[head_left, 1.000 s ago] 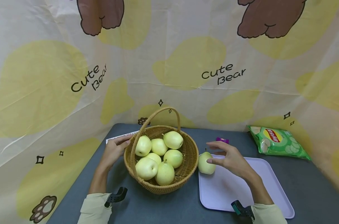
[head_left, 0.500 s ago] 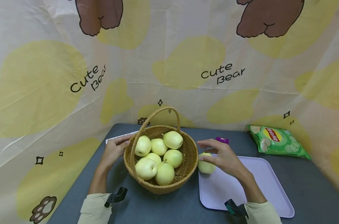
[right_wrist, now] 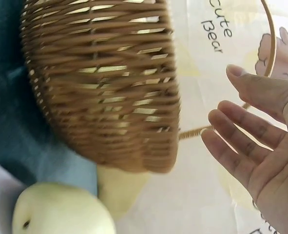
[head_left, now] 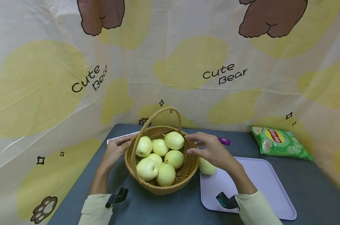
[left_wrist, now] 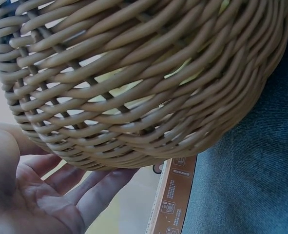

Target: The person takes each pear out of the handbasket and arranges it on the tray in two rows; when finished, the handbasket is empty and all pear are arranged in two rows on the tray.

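A wicker basket (head_left: pixel 158 188) with an arched handle holds several round, pale green pears (head_left: pixel 165 174). My left hand (head_left: pixel 115 151) touches the basket's left side near the rim; in the left wrist view its fingers (left_wrist: pixel 102 192) lie fairly straight against the outer wall. My right hand (head_left: pixel 212 150) hovers at the right rim, fingers and thumb spread, nothing between them. In the right wrist view the hand (right_wrist: pixel 265 146) looks apart from the basket wall. Below it, one pear (head_left: pixel 207 167) sits at the left end of a lilac tray (head_left: pixel 259 184), partly hidden by the hand.
A green chip bag (head_left: pixel 280 143) lies at the back right of the dark table (head_left: pixel 175 209). Beyond the tray is a small purple packet (head_left: pixel 224 141). Behind the basket lies a flat printed item (head_left: pixel 122 137), mostly hidden. A patterned cloth (head_left: pixel 184 62) hangs behind the table.
My right hand has moved left, from beside the pear on the tray to the basket's right rim. That pear stays on the tray. My left hand and the basket have not moved.
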Demonstrator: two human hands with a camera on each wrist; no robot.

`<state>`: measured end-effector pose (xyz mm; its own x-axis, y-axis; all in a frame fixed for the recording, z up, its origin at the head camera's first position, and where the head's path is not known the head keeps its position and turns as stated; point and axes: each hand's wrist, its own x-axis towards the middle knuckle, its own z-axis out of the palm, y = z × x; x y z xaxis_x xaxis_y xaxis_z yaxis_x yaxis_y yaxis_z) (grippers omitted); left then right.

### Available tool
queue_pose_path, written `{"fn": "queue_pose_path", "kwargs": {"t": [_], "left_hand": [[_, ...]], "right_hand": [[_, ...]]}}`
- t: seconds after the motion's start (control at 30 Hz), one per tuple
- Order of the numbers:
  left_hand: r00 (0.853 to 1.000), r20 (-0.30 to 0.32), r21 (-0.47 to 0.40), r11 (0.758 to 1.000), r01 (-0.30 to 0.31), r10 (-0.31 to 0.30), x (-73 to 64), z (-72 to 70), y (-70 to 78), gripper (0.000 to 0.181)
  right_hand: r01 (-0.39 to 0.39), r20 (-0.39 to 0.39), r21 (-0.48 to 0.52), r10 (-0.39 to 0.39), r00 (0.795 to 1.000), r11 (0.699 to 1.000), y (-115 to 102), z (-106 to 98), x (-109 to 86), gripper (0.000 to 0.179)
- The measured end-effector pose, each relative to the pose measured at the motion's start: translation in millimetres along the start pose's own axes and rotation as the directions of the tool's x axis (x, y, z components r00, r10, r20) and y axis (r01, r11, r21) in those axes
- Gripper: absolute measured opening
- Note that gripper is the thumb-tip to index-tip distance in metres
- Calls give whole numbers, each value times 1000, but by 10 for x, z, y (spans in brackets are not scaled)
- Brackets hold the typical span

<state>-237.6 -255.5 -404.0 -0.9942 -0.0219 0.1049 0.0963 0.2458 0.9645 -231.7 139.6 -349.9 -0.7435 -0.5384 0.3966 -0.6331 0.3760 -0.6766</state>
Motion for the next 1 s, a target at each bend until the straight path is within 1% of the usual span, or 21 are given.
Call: {"fn": "queue_pose_path", "kwargs": {"t": [0.13, 0.37, 0.53, 0.67, 0.77, 1.0], "left_hand": [[1000, -3, 7, 1000, 0, 0, 0, 3, 2, 40], [1000, 0, 22, 1000, -10, 10, 5, 9, 1, 40], [1000, -7, 32, 999, -14, 14, 0, 10, -3, 39], [1000, -4, 33, 999, -7, 7, -5, 1, -8, 39], [1000, 0, 28, 1000, -2, 2, -5, -1, -3, 40], [1000, 1, 12, 1000, 2, -2, 10, -6, -1, 39]], "right_hand": [[17, 34, 7, -17, 999, 1000, -84, 10, 122, 45], [-24, 98, 78, 16, 995, 997, -174, 72, 321, 44], [-7, 121, 61, 0, 993, 998, -217, 146, 468, 43], [-2, 151, 69, -9, 988, 998, -289, 199, 562, 41], [-20, 179, 83, 5, 984, 996, -343, 226, 627, 40], [-83, 237, 64, 66, 969, 994, -392, 296, 763, 42]]}}
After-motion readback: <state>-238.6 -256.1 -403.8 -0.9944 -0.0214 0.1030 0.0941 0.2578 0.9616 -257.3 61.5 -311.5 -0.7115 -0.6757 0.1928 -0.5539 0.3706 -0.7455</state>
